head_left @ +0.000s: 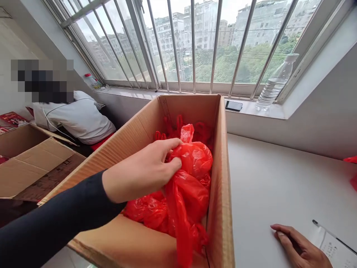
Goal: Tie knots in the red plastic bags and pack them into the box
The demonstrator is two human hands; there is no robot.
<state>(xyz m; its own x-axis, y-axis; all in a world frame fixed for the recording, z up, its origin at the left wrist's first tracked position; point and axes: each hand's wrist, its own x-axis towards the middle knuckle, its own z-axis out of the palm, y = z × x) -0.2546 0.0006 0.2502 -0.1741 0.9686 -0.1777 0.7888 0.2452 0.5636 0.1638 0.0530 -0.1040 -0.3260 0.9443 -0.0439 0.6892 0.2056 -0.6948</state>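
My left hand (149,163) reaches into a cardboard box (227,178) with its thumb and fingers closed on a red plastic bag (192,160). The bag is crumpled and knotted, with a tuft sticking up at its top. More red bags (152,210) lie beneath and behind it; their contents cannot be made out. On the white table to the right rests my right hand (302,247), partly cut off by the lower edge. Its thumb and forefinger stretch out loosely with nothing between them, beside a pen (334,236) and a sheet with handwriting (331,247).
The white table (262,178) runs along the wall. A water bottle (276,83) and a phone (233,106) stand and lie on the sill below a barred window. A person in white (80,115) sits at the left, near another open cardboard box (36,160).
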